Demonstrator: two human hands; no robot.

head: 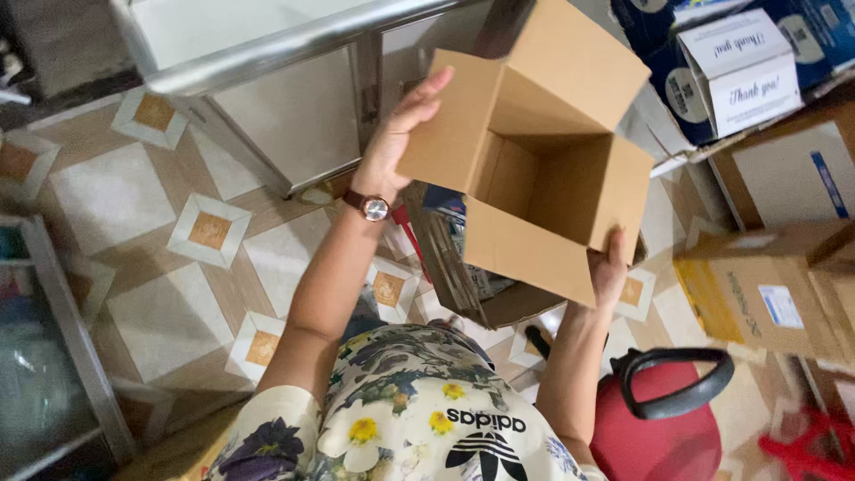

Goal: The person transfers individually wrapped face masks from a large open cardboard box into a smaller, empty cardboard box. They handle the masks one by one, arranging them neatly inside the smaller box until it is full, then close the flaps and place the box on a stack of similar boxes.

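Overhead, an open cardboard box (543, 151) held between both hands. Left hand (403, 134) flat against one flap, fingers together. Right hand (609, 267) grips the opposite lower edge; its fingers are hidden.

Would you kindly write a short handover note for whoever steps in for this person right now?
Left hand: flat against the outer side of the open cardboard box, wristwatch on that arm.
Right hand: grip on the box's lower corner.
The box is held up in the air, flaps open, nothing visible inside.
Done: box opened into shape.
Left: no flap is closed yet.
Below it, another carton stands on the tiled floor.
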